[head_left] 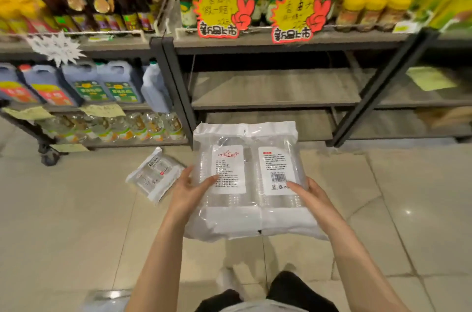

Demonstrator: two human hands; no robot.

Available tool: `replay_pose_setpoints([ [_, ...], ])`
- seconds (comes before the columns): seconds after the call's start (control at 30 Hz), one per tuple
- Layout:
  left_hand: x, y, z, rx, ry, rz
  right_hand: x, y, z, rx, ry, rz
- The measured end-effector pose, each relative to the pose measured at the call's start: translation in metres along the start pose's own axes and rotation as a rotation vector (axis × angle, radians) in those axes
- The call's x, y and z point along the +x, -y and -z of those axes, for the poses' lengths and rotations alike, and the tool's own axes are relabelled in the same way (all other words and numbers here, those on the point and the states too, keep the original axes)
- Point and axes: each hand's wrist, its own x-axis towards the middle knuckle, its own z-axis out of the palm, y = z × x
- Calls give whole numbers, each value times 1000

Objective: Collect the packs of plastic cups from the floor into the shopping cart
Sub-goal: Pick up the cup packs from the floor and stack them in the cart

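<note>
The left hand (190, 190) and the right hand (310, 195) each clamp one side of what looks like two packs of plastic cups (249, 181) held side by side in the air, above the floor tiles. Each thumb lies flat on the top face, on or next to a white label; the fingers are hidden underneath, so how far they wrap is not visible. The grip on both sides sits near the lower half of the packs, and the far end stands out unsupported.

The main risk I see is the wrapping: it is glossy and loose, and a thumb could slide on the film. If these are two separate packs, pressed together only by the hands, easing either side could let one drop through the middle.

Another pack of cups (155, 175) lies on the floor (76, 222) to the left, close to the foot of the shelf rack (178, 97). It is easy to step on or kick while turning with the view blocked by the load.

The shopping cart is not in view, so the turn toward it would be made partly blind.
</note>
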Motion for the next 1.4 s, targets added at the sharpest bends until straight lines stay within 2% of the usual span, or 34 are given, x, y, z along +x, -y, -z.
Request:
replay_pose_setpoints([
  [0.17, -13, -36, -88, 76, 223, -46, -37, -13, 79, 145, -112, 54],
  [0.43, -58, -68, -279, 224, 480, -155, -108, -34, 244, 213, -461, 137],
  [0.63, -102, -71, -405, 297, 710, -214, -152, -68, 347, 280, -685, 69],
  [0.8, -128, -79, -499, 274, 860, -186, -177, -89, 400, 394, -832, 46],
  [1.03, -120, -89, -619, 340, 1124, -238, -171, -94, 471, 442, -1057, 10],
  [1.23, -90, -129, -748, 494, 1271, -287, -137, -77, 535, 517, -1211, 35],
  [1.4, -92, -152, -832, 507, 1376, -315, -122, -53, 582, 564, -1341, 30],
])
